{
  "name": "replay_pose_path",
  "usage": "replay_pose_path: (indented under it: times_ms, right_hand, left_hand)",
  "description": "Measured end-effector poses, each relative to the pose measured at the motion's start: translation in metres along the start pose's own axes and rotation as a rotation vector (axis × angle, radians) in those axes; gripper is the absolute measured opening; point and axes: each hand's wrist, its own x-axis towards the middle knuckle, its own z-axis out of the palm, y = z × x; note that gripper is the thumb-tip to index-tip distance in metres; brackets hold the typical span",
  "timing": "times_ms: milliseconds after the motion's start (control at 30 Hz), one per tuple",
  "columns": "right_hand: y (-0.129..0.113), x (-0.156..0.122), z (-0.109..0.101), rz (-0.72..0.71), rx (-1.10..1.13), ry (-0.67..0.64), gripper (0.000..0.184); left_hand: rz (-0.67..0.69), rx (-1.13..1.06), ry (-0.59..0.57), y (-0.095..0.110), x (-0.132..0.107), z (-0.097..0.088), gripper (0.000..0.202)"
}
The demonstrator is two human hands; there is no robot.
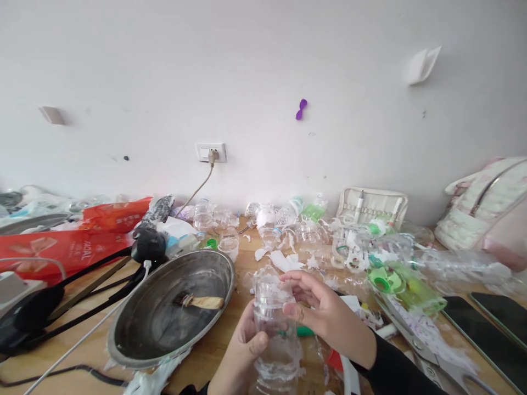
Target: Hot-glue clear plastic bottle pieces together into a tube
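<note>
In the head view a clear plastic bottle piece (276, 345) stands upright at the near middle of the table. My left hand (246, 343) is wrapped round its left side, with the thumb across the front. The fingers of my right hand (315, 307) close on the upper right side of the same piece, near its ragged-looking top. Whitish scraps cling about that top, and I cannot tell whether they are paper or plastic. Left of my hands lies a round metal pan (144, 329) with a wooden-handled brush (203, 302) in it.
Cut bottles and white paper scraps (284, 261) litter the table behind my hands. Large scissors (415, 343) and dark phones (486, 334) lie to the right. Red bags (102, 241), a black stand (31, 312) and a white cable (94, 321) occupy the left. A backpack (489, 208) stands far right.
</note>
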Motion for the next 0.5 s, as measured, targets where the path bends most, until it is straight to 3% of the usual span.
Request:
replay_pose_path:
  times_ms: [233, 500]
  right_hand:
    - [0.0033, 0.0019, 0.0001, 0.039, 0.113, -0.014, 0.041]
    - [0.0073, 0.0028, 0.0023, 0.033, 0.1, 0.048, 0.042]
  left_hand:
    - [-0.052, -0.091, -0.008, 0.0001, -0.0017, -0.0039, 0.026]
    - [-0.105, -0.149, -0.055, 0.0034, -0.002, -0.0026, 0.032]
